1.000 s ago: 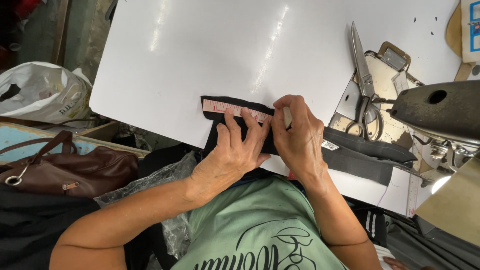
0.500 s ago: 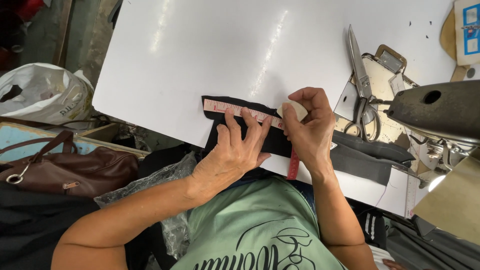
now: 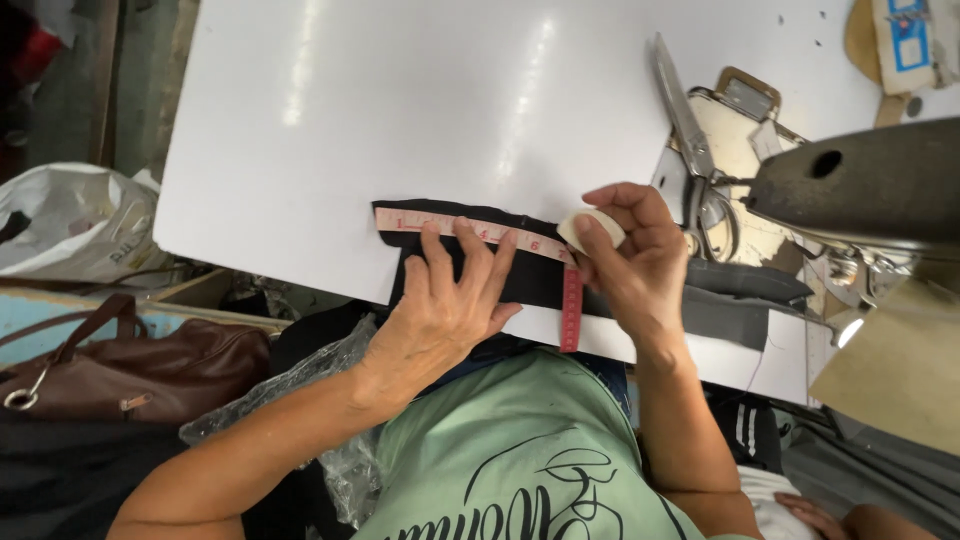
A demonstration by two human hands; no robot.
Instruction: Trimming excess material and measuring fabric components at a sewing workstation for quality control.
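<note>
L hand (image 3: 445,300) spread flat, pressing measuring tape (image 3: 470,231) on black fabric (image 3: 530,285) to keep straight; R hand (image 3: 630,255) pinching white chalk (image 3: 590,228) at tape end.

A tape (image 3: 470,230) lies along the far edge of a cloth (image 3: 520,280) at the near edge of the table (image 3: 400,110), under the left hand (image 3: 445,305). The right hand (image 3: 630,260), just right of it, pinches what may be chalk (image 3: 590,230). Scissors (image 3: 695,160) lie farther right, a bag (image 3: 140,365) left below the table.
</note>
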